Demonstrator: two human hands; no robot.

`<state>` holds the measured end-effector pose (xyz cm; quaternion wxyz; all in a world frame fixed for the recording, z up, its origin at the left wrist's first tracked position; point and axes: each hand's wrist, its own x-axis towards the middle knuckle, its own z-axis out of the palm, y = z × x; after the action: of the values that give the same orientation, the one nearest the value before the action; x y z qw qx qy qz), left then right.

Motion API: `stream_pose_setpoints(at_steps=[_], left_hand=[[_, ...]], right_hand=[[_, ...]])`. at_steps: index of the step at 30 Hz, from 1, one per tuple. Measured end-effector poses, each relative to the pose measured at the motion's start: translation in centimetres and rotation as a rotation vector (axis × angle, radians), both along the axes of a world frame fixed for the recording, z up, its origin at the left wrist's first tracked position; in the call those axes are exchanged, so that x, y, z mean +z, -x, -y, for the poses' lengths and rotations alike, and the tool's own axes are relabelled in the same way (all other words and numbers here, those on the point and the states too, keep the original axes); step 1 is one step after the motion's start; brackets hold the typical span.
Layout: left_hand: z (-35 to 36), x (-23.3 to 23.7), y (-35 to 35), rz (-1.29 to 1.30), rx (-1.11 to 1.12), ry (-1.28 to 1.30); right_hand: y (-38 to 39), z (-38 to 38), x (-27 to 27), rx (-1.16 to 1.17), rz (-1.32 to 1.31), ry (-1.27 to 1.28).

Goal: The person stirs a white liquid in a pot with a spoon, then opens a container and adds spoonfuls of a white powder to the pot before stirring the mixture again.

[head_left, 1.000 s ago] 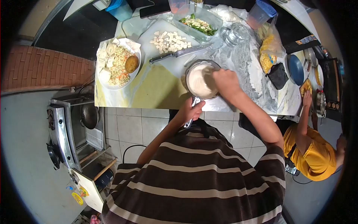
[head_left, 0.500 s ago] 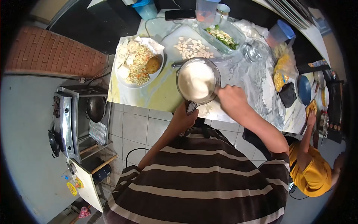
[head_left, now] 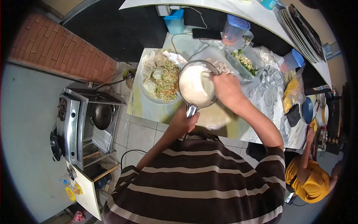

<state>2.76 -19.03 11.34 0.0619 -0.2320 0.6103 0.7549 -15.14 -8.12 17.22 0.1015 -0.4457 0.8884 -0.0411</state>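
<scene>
My left hand [head_left: 184, 122] is wrapped round the handle of a round saucepan [head_left: 191, 110], above the front edge of the marble table. Thick white batter [head_left: 195, 85] fills much of the pan, which looks tilted. At the pan's right rim, my right hand [head_left: 226, 87] is closed; whatever is in its fingers is hidden. Just left of the pan is a white plate [head_left: 149, 98] with chopped vegetables [head_left: 167, 82] and crumpled pale wrappers [head_left: 151, 71]. Beyond the pan lie pale diced pieces [head_left: 220, 66], partly covered by pan and hand.
A clear container of chopped greens [head_left: 244, 63] stands behind my right hand. A phone [head_left: 207, 34] lies at the back. Pale residue [head_left: 213, 115] marks the table below the pan. Far right, a person in a yellow shirt [head_left: 309, 179] reaches to the counter. A stove [head_left: 71, 123] stands left.
My view has shifted, so the table appears further right and lower. The pan now overlaps the plate's right side, covering the brown ball seen there. My right hand has moved over the pan's rim.
</scene>
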Motion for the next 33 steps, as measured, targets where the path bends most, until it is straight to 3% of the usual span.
stream_pose_setpoints(at_steps=[3, 9, 11, 12, 16, 20, 24, 27, 31, 32, 33], left_hand=[[2.5, -0.2, -0.1, 0.054, -0.017, -0.029], [6.1, -0.5, -0.2, 0.036, -0.106, -0.001], [7.2, -0.3, 0.1, -0.024, -0.059, -0.070], [7.5, -0.1, 0.4, -0.025, -0.077, -0.065], [7.8, 0.8, 1.2, 0.049, -0.091, -0.109], [9.2, 0.6, 1.5, 0.022, -0.058, -0.224], [8.2, 1.9, 1.6, 0.006, -0.049, -0.175], [8.3, 1.4, 1.3, 0.001, -0.054, -0.208], [8.9, 1.5, 0.6, 0.021, -0.047, -0.173], [8.6, 1.8, 0.3, -0.030, -0.045, -0.170], [8.5, 1.7, -0.1, -0.020, -0.050, -0.168]], right_hand=[[-2.2, -0.4, 1.0, 0.022, -0.013, -0.194], [-1.5, 4.2, 0.8, 0.079, -0.064, 0.172], [-1.6, 4.6, 1.9, -0.095, -0.113, -0.083], [-2.5, 4.3, 2.6, -0.064, -0.084, -0.136], [-1.9, 6.4, 2.7, 0.128, -0.009, -0.015], [0.2, 6.6, 1.5, -0.033, -0.146, -0.035], [-1.8, 6.0, 2.3, 0.212, -0.114, -0.081], [0.5, 7.6, 2.4, 0.099, -0.194, 0.019], [-2.0, 6.7, 4.4, 0.109, -0.122, -0.242], [-2.1, 6.8, 4.7, 0.248, -0.028, -0.260], [-2.1, 7.1, 4.4, 0.244, -0.018, -0.256]])
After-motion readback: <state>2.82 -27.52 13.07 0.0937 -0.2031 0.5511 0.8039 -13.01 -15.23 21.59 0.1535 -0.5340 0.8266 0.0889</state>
